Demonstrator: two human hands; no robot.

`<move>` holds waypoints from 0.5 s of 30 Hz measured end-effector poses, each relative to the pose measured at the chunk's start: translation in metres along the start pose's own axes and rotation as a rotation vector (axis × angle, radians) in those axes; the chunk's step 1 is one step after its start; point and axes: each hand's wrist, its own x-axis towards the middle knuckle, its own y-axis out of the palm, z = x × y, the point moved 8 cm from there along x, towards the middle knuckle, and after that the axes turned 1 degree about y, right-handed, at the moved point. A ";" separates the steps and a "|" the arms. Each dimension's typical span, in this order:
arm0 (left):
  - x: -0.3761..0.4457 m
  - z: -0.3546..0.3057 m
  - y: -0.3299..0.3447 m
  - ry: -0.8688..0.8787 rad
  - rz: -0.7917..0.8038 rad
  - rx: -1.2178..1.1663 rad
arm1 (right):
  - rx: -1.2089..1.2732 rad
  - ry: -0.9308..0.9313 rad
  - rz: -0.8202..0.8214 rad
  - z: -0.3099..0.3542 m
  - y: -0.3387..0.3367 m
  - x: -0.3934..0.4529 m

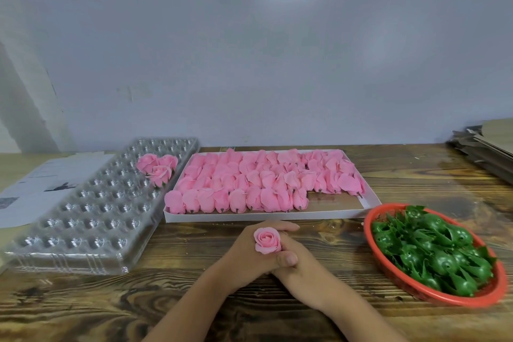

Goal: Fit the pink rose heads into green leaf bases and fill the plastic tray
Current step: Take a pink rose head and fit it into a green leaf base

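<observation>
Your two hands meet at the middle of the wooden table (pixel 277 314). Your left hand (pixel 244 255) and right hand (pixel 302 272) both curl their fingers around one pink rose (pixel 267 240), pinching it from below; its bloom faces up toward you, its long axis roughly upright. The clear plastic tray (pixel 91 216) lies to the left, three finished roses (pixel 157 168) at its far corner. The white box (pixel 319 215) of rose heads (pixel 258 183) lies ahead, their stem ends pointing toward you. The red basket (pixel 433 296) of green leaf bases (pixel 433 250) sits right.
</observation>
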 end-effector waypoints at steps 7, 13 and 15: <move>-0.003 -0.002 0.001 0.010 -0.017 0.056 | -0.003 -0.006 0.000 0.009 -0.002 0.000; -0.003 0.000 -0.007 -0.014 -0.115 0.026 | 0.088 0.008 -0.065 0.009 -0.010 0.002; -0.004 0.000 -0.009 -0.025 -0.137 -0.009 | 0.121 -0.005 -0.096 0.009 -0.013 0.002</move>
